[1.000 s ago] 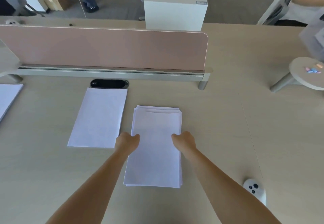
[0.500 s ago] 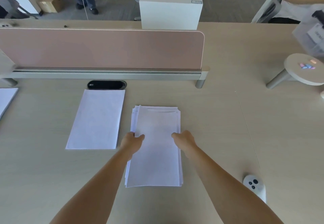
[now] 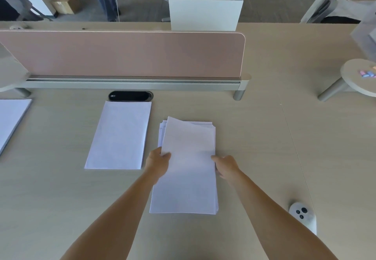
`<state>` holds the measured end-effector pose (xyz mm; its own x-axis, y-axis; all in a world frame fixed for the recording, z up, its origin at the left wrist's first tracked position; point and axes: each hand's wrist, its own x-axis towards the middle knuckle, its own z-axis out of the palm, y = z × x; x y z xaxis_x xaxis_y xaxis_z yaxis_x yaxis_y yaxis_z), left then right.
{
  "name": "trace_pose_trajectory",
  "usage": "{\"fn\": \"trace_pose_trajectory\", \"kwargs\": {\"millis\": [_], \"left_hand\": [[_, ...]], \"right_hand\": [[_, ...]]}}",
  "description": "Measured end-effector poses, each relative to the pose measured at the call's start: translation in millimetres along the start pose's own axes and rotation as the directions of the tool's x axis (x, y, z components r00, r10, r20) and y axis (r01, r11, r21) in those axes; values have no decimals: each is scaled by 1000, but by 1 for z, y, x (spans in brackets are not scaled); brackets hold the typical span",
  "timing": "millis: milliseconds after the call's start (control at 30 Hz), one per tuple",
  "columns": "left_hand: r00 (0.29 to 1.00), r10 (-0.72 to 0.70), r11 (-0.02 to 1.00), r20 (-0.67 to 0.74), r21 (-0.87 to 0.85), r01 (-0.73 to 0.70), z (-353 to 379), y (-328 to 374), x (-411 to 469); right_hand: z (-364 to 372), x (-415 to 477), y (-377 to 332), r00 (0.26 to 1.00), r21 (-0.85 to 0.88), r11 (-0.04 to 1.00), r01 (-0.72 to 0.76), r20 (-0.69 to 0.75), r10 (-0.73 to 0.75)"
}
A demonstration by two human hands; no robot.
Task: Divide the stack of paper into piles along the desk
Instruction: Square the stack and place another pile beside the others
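Note:
A stack of white paper lies on the light wooden desk in front of me. My left hand grips the stack's left edge, thumb on top, and the upper sheets are lifted and skewed at the far left corner. My right hand holds the right edge with its fingers curled under the sheets. A separate flat pile of paper lies to the left of the stack. Another pile shows at the far left edge, partly cut off.
A pink divider panel on a metal rail runs across the desk behind the paper, with a black cable port before it. A white controller lies at the right. A small round stand and a white box stand farther off.
My left hand has slid inward over the stack's left edge and raised the top sheets, so their far corner now sits skewed. My right hand stays at the right edge.

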<state>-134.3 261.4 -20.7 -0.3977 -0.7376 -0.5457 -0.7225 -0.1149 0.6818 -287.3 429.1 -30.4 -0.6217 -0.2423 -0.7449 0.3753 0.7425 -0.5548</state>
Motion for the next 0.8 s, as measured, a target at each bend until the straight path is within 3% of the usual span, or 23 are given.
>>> {"fn": "trace_pose_trajectory", "kwargs": {"millis": [133, 400, 667, 800], "left_hand": [[995, -48, 995, -85, 82, 55, 5, -9, 2], [980, -76, 995, -184, 57, 88, 8, -10, -3], [958, 65, 993, -281, 118, -33, 10, -4, -12], [971, -13, 999, -238, 38, 22, 10, 3, -9]], "right_hand": [[8, -5, 0, 999, -77, 996, 45, -2, -45], [25, -14, -2, 990, -189, 973, 130, -37, -139], [33, -6, -4, 996, -249, 966, 65, -44, -79], [33, 0, -2, 998, -223, 974, 45, -40, -55]]}}
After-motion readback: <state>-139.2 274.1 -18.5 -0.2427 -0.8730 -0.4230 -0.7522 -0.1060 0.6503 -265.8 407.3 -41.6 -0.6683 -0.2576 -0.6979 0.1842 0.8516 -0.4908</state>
